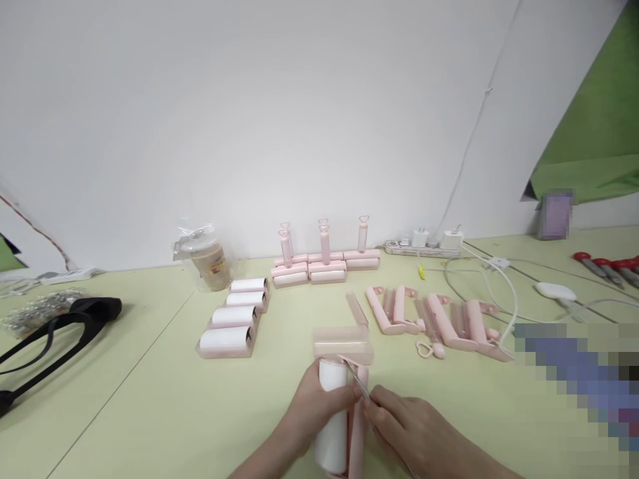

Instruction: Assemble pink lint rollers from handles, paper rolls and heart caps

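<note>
My left hand is wrapped round a white roll that stands near the front edge of the view, with a pink plastic frame along its right side. In my right hand is a thin metal tool, its tip at the top of the pink frame, close to the roll's upper end. Just beyond my hands lies a clear pinkish cover. The lower ends of the roll and frame run down to the bottom of the picture.
White rolls in pinkish trays lie at the left. Assembled pink rollers stand by the wall, with a bagged cup to their left. Pink frames, cables and a power strip are at the right; a black strap lies far left.
</note>
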Available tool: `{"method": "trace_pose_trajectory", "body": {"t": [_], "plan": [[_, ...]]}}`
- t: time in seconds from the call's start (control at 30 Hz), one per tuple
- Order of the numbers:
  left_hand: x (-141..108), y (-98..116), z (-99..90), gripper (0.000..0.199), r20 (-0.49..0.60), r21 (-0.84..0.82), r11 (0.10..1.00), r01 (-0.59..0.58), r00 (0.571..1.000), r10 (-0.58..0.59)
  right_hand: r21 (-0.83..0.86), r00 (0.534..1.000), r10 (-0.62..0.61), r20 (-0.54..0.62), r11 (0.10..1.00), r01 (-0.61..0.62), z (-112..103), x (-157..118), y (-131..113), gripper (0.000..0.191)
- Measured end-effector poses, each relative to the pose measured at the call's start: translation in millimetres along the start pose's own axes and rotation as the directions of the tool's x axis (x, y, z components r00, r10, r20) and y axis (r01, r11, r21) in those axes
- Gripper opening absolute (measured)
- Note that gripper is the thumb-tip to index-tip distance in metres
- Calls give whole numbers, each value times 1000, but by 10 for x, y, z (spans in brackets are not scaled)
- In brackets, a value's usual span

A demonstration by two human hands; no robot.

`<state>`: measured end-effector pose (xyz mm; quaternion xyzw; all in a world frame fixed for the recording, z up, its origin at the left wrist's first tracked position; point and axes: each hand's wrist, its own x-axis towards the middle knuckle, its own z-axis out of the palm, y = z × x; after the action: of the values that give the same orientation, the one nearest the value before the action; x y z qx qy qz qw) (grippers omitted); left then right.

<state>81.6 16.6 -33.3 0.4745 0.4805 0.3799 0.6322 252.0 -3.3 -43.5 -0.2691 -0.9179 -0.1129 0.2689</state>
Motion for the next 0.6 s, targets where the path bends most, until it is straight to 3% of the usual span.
{"method": "trace_pose_trajectory", "body": {"t": [0.3, 0.43, 0.6], "plan": [[12, -28, 17, 37, -12, 27, 1000, 4, 1000, -4, 41, 996, 41, -84, 998, -37, 91, -18, -83, 16], [-15, 40, 4, 32, -101, 180, 982, -58, 992, 77, 20, 994, 45, -98, 999, -43, 78, -18, -85, 16], [-49, 148, -103, 27, -46, 461, 876, -146, 981, 188, 5, 993, 104, -50, 995, -104, 127, -38, -35, 16]]}}
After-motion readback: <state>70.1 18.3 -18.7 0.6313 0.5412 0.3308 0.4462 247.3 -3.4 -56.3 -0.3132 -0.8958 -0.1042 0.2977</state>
